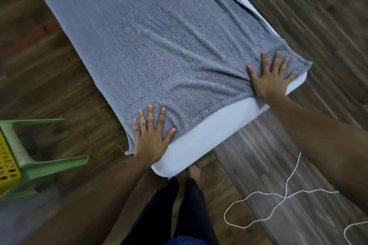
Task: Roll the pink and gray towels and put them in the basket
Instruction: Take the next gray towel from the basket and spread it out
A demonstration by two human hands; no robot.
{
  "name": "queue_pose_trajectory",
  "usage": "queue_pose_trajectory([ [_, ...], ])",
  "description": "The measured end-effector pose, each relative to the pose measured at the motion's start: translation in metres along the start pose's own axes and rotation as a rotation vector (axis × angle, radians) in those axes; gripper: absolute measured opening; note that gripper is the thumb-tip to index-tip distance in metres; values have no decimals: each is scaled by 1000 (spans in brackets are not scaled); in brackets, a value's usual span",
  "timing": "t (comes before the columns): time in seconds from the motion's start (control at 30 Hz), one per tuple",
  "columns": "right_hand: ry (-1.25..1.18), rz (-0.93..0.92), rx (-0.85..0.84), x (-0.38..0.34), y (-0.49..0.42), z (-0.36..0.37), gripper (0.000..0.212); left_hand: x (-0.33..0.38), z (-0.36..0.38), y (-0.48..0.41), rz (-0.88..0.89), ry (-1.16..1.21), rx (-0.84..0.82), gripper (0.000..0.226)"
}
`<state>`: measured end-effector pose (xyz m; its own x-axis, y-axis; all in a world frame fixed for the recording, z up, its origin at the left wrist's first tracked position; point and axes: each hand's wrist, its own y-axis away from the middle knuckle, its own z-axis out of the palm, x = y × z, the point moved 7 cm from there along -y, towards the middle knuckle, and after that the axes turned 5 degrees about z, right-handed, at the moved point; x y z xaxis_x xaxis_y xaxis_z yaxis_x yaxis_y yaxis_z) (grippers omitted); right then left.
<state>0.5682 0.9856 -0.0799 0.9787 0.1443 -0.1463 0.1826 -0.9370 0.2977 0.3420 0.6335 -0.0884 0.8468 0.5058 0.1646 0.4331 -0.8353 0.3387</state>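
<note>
A gray towel [151,36] lies spread flat along a narrow white padded table [201,141]. My left hand [151,135] presses flat on the towel's near left corner with its fingers straight and spread. My right hand [272,73] presses flat on the near right corner, fingers spread too. The cloth bunches into creases between the two hands. A yellow perforated basket [7,163] shows at the left edge. No pink towel is in view.
A green plastic stool [39,165] stands at the left, beside the yellow basket. A white cord [282,199] loops over the dark wood floor at the lower right. My legs and a bare foot [194,171] are just under the table's near end.
</note>
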Motion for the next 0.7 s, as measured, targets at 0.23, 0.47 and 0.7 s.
queue_pose_trajectory([
  [0.23,-115,-6,33,0,10,-23,63,4,-26,0,-20,133,21,72],
  [0.47,-671,119,51,0,103,-63,23,78,-110,-19,228,315,123,26],
  [0.7,-1040,292,-85,53,144,-83,11,209,-169,-57,449,338,91,18],
])
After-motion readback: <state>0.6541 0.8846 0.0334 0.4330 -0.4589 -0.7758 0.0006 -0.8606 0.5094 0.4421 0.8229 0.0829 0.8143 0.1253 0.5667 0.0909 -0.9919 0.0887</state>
